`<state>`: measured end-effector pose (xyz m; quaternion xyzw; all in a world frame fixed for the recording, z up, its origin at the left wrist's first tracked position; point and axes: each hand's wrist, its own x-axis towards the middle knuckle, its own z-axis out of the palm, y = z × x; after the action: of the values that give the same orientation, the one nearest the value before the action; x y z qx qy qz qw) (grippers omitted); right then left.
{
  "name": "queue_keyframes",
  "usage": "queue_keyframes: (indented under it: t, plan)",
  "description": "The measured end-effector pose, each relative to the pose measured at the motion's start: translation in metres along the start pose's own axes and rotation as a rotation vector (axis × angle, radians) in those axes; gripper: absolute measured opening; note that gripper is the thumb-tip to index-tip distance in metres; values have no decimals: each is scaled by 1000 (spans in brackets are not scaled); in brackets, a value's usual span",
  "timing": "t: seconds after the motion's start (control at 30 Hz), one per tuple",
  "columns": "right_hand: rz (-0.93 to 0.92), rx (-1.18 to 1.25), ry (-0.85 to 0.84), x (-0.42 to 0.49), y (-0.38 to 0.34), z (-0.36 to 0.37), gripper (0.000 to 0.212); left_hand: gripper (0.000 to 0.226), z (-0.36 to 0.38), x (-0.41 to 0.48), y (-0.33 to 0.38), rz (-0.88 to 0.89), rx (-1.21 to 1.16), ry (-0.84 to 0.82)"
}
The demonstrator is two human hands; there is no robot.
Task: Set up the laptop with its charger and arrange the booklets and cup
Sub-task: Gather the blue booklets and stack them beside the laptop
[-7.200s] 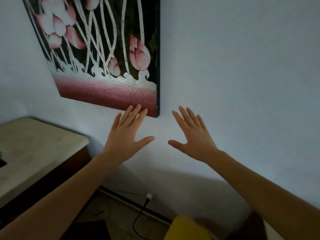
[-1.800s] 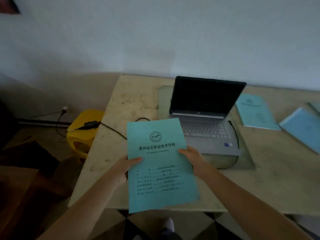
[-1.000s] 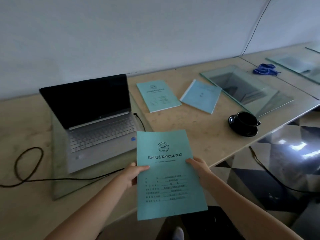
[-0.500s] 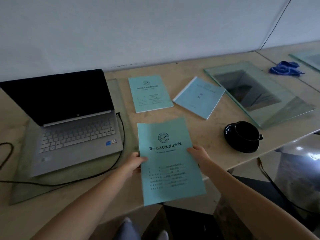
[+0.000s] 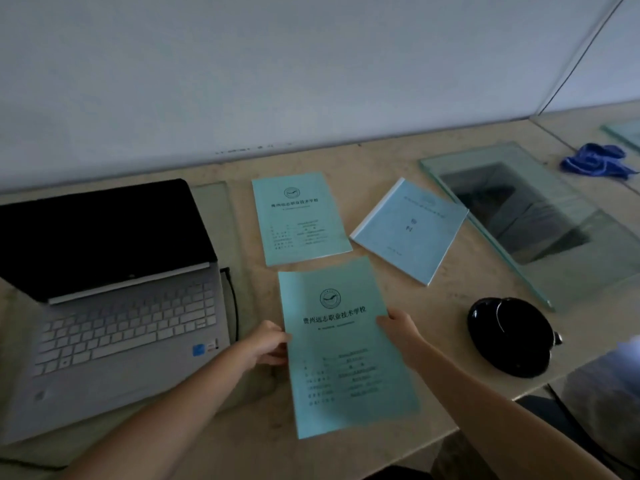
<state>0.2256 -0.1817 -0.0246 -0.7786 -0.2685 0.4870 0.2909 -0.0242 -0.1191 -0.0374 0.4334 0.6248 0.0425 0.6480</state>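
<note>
I hold a teal booklet [image 5: 343, 344] by its two long edges, my left hand [image 5: 265, 342] on the left edge and my right hand [image 5: 398, 329] on the right. It hovers low over the beige table [image 5: 398, 299], right of the open silver laptop [image 5: 114, 306]. A black charger cable [image 5: 233, 306] runs along the laptop's right side. A second teal booklet [image 5: 299, 218] and a pale blue booklet [image 5: 410, 228] lie flat further back. A black cup on its saucer [image 5: 509, 334] stands to the right.
A glass sheet [image 5: 540, 216] lies at the right of the table, with a blue cloth [image 5: 595, 162] behind it. Another glass sheet [image 5: 221, 209] sits under the laptop. The wall runs close behind the table. The table's front edge is near my arms.
The view has turned from the wall to the table. The teal booklet in both hands has moved forward over the table, closer to the two lying booklets.
</note>
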Motion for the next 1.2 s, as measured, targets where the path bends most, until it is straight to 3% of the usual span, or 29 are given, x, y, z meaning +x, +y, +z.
queue_keyframes:
  t: [0.3,0.53,0.73,0.93,1.03,1.13,1.2]
  plan:
    - [33,-229,-36,46,-4,-10,28,16,-28,31,30,-125,291,-224]
    - [171,-550,-279,83,-42,-30,23,36,-47,49,54,-234,421,-288]
    - [26,-562,-308,126,-112,-36,13,42,-74,63,82,-115,189,-95]
    - [-151,-272,-266,183,-176,-7,15,23,-94,82,109,71,-56,213]
    - [-197,-190,-239,218,-191,6,5,10,-98,99,122,103,-168,361]
    - [-207,-180,-228,241,-198,17,17,20,-103,117,139,84,-247,461]
    - [-249,-235,-175,247,-196,26,25,16,-102,126,153,58,-363,476]
